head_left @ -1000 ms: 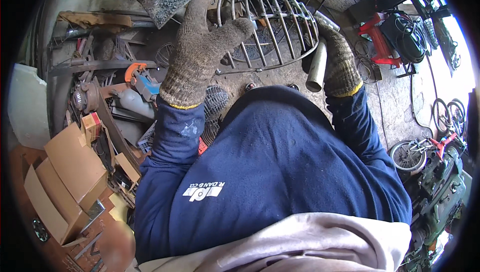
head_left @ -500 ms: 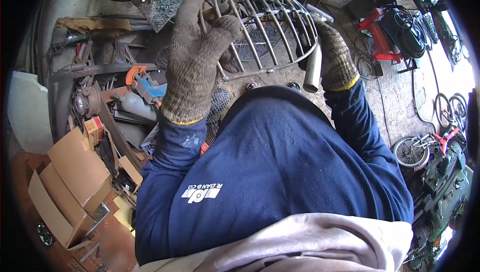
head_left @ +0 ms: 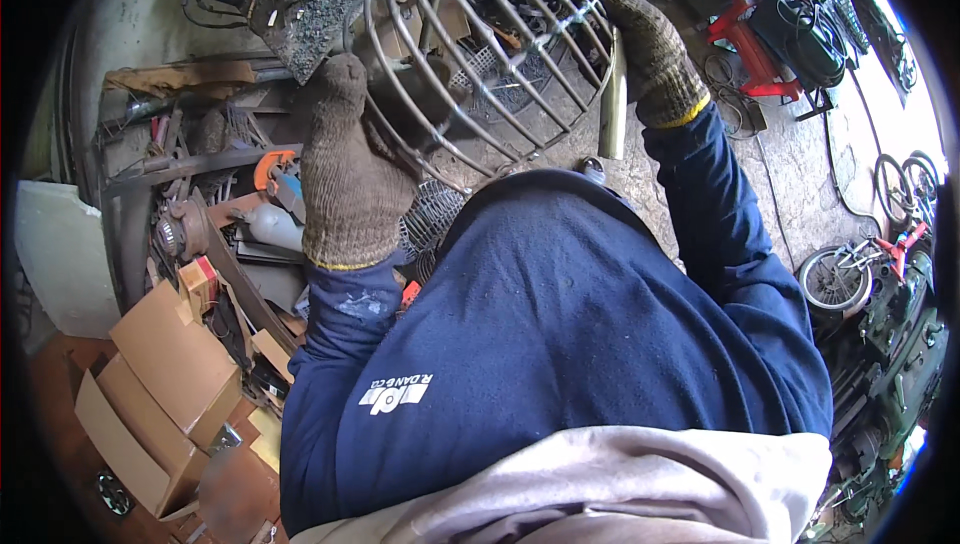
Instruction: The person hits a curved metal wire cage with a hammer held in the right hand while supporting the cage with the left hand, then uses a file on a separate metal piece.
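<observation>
A rounded cage of bare steel rods (head_left: 487, 74) is held out in front of me, its curved ribs facing up. My left hand (head_left: 355, 159), in a brown knitted work glove, grips the cage's left side. That thumb stands along the outer rod, and the fingers pass behind the bars, partly hidden. On the far right edge my right hand (head_left: 645, 49), gloved the same way, closes round the rim beside a pale metal tube (head_left: 613, 94). Whether the tube is joined to the cage, I cannot tell.
A grit-covered table (head_left: 345, 4) stands at the far left. Scrap metal and an orange-and-blue tool (head_left: 277, 176) crowd the left, with an open cardboard box (head_left: 165, 364) nearer. To the right are a red stand (head_left: 745, 49) with black cables and a small bicycle (head_left: 840, 274).
The cage has been turned and moved away from me, so more of its ribs face up. My left thumb has shifted from over the bars to the outer side; my right hand moved farther out.
</observation>
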